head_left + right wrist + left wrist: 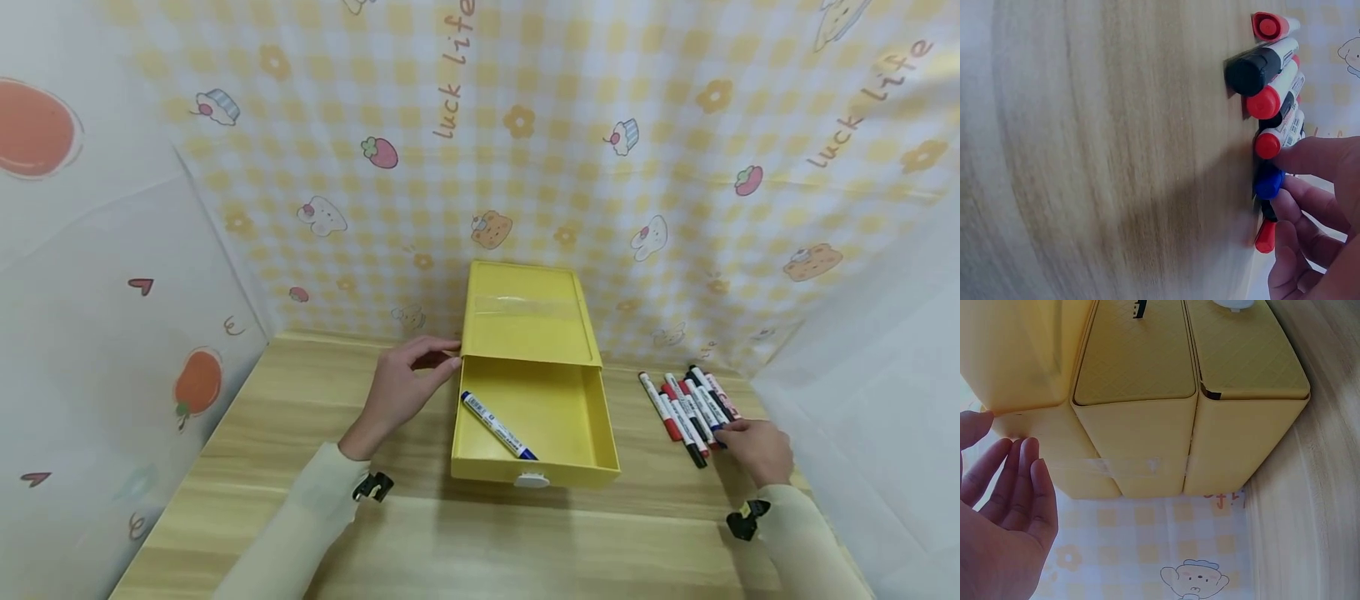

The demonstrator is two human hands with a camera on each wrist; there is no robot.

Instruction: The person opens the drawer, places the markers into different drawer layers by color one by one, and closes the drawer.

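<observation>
Right of our left hand [399, 385], its thumb parted from relaxed fingers at the box [525, 332], one stored marker [497, 426] lies in the yellow drawer [558, 412]; the loose markers [683, 423], we judge, are still left. They lie ahead-left of our right hand [759, 450], which pinches a blue-capped marker [1269, 182].

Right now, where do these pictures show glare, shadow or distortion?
Head view: a glint on the transparent tape, a soft shadow before the drawer; left wrist view: grain of the tabletop curves, suggesting lens distortion; right wrist view: a shadow across the tabletop beside the right hand.
</observation>
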